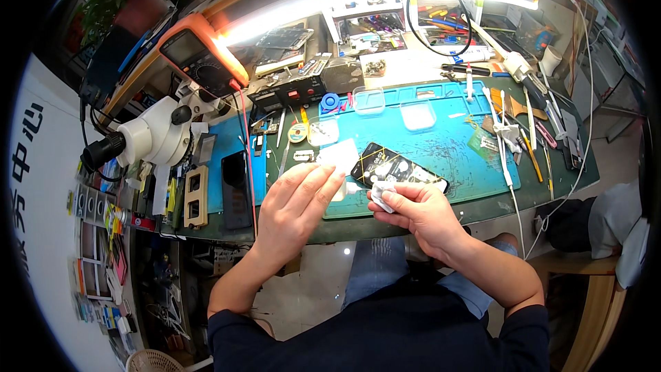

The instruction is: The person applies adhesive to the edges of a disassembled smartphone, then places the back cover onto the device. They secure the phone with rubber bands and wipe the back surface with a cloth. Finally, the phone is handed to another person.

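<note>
My left hand [292,200] is closed around a small white bottle [340,193], mostly hidden by the fingers. Its narrow nozzle points right, toward a crumpled white wipe [383,195]. The thumb and fingers of my right hand [420,210] pinch that wipe. Just beyond both hands, a black smartphone [396,167] lies tilted on the blue work mat [344,210], its screen lit and crossed by thin yellow lines. A white sheet or pad [339,153] lies behind my left hand.
On the left stand a white microscope [148,132] and an orange multimeter [202,55], beside a dark phone [236,189]. Clear plastic boxes [418,117] sit on the mat's far side. Tweezers, brushes and a white cable [505,155] lie at right.
</note>
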Action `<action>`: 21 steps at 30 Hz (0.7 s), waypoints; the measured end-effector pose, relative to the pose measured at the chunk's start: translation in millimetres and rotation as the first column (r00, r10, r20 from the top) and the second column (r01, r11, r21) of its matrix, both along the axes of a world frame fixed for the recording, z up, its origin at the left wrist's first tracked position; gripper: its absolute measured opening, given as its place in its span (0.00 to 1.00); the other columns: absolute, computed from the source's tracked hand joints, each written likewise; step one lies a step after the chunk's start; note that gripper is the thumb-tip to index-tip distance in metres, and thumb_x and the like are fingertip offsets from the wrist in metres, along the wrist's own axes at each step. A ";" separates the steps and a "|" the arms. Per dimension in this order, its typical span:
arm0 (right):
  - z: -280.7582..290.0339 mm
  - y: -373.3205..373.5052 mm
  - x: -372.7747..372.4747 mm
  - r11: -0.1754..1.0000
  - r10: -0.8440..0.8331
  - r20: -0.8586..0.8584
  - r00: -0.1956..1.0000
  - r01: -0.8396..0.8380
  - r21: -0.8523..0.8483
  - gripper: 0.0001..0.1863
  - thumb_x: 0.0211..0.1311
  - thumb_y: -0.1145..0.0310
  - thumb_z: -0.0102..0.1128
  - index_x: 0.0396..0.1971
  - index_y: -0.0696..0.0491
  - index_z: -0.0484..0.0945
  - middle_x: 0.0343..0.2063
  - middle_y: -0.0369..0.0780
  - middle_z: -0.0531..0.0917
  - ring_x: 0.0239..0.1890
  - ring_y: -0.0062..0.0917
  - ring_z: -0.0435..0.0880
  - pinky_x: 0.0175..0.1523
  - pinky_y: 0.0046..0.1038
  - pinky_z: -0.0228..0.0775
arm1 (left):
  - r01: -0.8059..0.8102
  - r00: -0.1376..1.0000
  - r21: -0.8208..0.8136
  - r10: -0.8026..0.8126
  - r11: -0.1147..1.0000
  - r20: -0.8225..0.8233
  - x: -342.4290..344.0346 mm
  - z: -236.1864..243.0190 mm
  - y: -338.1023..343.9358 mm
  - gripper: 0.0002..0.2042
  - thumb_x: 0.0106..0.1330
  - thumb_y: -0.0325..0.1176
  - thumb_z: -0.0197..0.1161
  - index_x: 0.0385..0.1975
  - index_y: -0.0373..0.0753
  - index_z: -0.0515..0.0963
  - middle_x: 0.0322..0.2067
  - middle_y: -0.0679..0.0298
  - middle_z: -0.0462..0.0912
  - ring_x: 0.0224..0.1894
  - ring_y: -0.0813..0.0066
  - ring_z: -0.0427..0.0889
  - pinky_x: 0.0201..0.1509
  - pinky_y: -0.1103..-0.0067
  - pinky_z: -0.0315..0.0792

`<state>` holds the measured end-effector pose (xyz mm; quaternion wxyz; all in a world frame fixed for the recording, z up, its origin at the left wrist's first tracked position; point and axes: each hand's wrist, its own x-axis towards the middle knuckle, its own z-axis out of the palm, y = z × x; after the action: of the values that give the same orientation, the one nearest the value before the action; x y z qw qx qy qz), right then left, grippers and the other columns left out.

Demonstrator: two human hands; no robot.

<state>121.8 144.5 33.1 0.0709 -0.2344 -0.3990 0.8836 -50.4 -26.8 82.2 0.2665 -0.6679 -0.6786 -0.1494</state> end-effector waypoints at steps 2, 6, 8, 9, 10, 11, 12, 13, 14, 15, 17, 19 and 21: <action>0.7 -0.3 -0.8 1.000 0.000 -0.001 1.000 0.000 0.001 0.14 0.75 0.70 0.62 0.54 0.62 0.82 0.49 0.43 0.88 0.51 0.26 0.88 0.59 0.29 0.82 | -0.007 1.000 -0.007 0.007 1.000 0.000 0.1 0.0 -1.2 0.21 0.58 0.28 0.65 0.54 0.37 0.84 0.52 0.62 0.85 0.55 0.65 0.82 0.59 0.70 0.78; -0.6 0.0 -2.3 1.000 0.009 -0.009 1.000 -0.009 0.007 0.15 0.75 0.70 0.62 0.54 0.63 0.82 0.49 0.43 0.87 0.51 0.27 0.88 0.59 0.30 0.82 | -0.008 1.000 -0.019 0.009 1.000 0.021 1.0 -1.0 -5.5 0.20 0.57 0.27 0.64 0.52 0.37 0.85 0.51 0.61 0.86 0.55 0.65 0.82 0.59 0.69 0.78; -0.5 -1.3 -2.2 1.000 0.030 -0.007 1.000 -0.030 0.002 0.17 0.75 0.69 0.63 0.56 0.64 0.81 0.49 0.43 0.87 0.52 0.26 0.87 0.60 0.29 0.82 | 0.029 0.996 -0.030 -0.026 0.999 0.087 -0.8 -9.9 -9.0 0.21 0.58 0.26 0.66 0.54 0.36 0.83 0.53 0.59 0.84 0.56 0.63 0.82 0.59 0.70 0.78; 0.0 -2.1 -1.0 0.998 0.066 -0.011 0.998 -0.066 0.004 0.16 0.75 0.69 0.63 0.55 0.63 0.81 0.49 0.43 0.87 0.51 0.26 0.87 0.60 0.29 0.82 | 0.047 0.992 -0.034 -0.043 0.998 0.120 -2.2 -15.9 -11.1 0.22 0.58 0.25 0.67 0.55 0.36 0.82 0.54 0.58 0.83 0.56 0.62 0.82 0.59 0.71 0.78; 1.1 -2.8 1.3 0.995 0.101 -0.014 0.995 -0.101 0.006 0.16 0.75 0.69 0.63 0.55 0.63 0.82 0.49 0.42 0.87 0.51 0.26 0.87 0.60 0.29 0.82 | 0.038 0.962 -0.011 -0.034 0.999 0.269 -4.0 -20.8 -13.6 0.22 0.58 0.24 0.69 0.56 0.35 0.80 0.55 0.57 0.82 0.56 0.61 0.82 0.59 0.71 0.78; 1.8 -1.9 2.2 0.990 0.144 -0.017 0.989 -0.144 0.006 0.16 0.75 0.69 0.63 0.55 0.63 0.82 0.48 0.42 0.87 0.51 0.25 0.87 0.60 0.29 0.81 | 0.018 0.911 0.009 -0.020 1.000 0.412 -6.2 -26.4 -18.4 0.23 0.58 0.23 0.70 0.56 0.35 0.79 0.56 0.55 0.81 0.57 0.61 0.82 0.59 0.72 0.78; 5.6 1.0 5.0 0.985 0.156 -0.019 0.988 -0.154 0.082 0.16 0.75 0.69 0.63 0.55 0.63 0.82 0.48 0.42 0.87 0.50 0.24 0.87 0.60 0.29 0.81 | 0.000 0.838 0.029 -0.016 1.000 0.546 -9.6 -32.6 -23.4 0.24 0.59 0.22 0.71 0.57 0.34 0.77 0.57 0.53 0.80 0.57 0.60 0.82 0.59 0.73 0.79; 9.6 5.9 9.4 0.974 0.168 -0.021 0.986 -0.163 0.157 0.15 0.75 0.69 0.63 0.54 0.62 0.83 0.48 0.42 0.88 0.50 0.24 0.87 0.59 0.28 0.81 | -0.076 0.603 0.042 0.012 0.996 0.797 -17.1 -45.4 -30.9 0.23 0.62 0.21 0.71 0.57 0.34 0.74 0.59 0.52 0.76 0.60 0.63 0.81 0.60 0.73 0.78; 11.0 10.7 13.8 0.955 0.193 -0.019 0.981 -0.183 0.232 0.15 0.75 0.69 0.63 0.54 0.61 0.84 0.47 0.41 0.88 0.49 0.23 0.87 0.58 0.27 0.81 | -0.134 0.195 0.193 -0.165 0.972 0.967 -24.9 -60.8 -35.8 0.19 0.66 0.22 0.69 0.56 0.33 0.75 0.59 0.55 0.78 0.61 0.69 0.79 0.61 0.73 0.77; -0.8 18.8 18.2 0.927 0.121 -0.064 0.991 -0.090 0.363 0.12 0.73 0.71 0.65 0.51 0.59 0.86 0.43 0.39 0.89 0.45 0.22 0.87 0.51 0.25 0.80 | -0.180 0.129 0.210 -0.188 0.961 0.974 -33.6 -65.2 -34.9 0.19 0.67 0.23 0.69 0.57 0.33 0.75 0.57 0.56 0.79 0.60 0.70 0.80 0.61 0.73 0.76; -1.6 36.4 16.1 0.477 -0.062 -0.139 0.988 0.152 0.866 0.11 0.66 0.76 0.68 0.47 0.56 0.88 0.38 0.39 0.88 0.39 0.25 0.87 0.44 0.27 0.77 | -0.259 0.165 0.189 -0.150 0.947 0.975 -51.5 -70.9 -33.0 0.20 0.67 0.25 0.70 0.58 0.32 0.75 0.53 0.58 0.83 0.56 0.72 0.82 0.62 0.75 0.75; 5.8 47.7 12.3 0.044 -0.204 -0.219 0.954 0.232 0.972 0.10 0.59 0.80 0.69 0.41 0.55 0.88 0.35 0.41 0.86 0.38 0.33 0.85 0.43 0.32 0.77 | -0.326 0.324 0.091 0.021 0.941 0.946 -66.2 -80.7 -29.3 0.23 0.64 0.28 0.74 0.58 0.33 0.77 0.47 0.60 0.86 0.50 0.74 0.84 0.59 0.77 0.75; 4.1 57.4 10.8 -0.228 -0.162 -0.239 0.958 0.199 0.953 0.10 0.56 0.81 0.68 0.38 0.55 0.86 0.35 0.41 0.86 0.38 0.35 0.85 0.43 0.34 0.77 | -0.363 0.406 0.021 0.138 0.932 0.903 -71.4 -85.3 -26.2 0.24 0.62 0.28 0.75 0.58 0.35 0.78 0.46 0.62 0.87 0.46 0.74 0.84 0.51 0.77 0.77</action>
<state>132.5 201.9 37.2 0.3576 -0.1383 -0.8934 0.2341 -121.8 -53.0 -3.1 -0.0394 -0.3465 -0.7883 -0.5069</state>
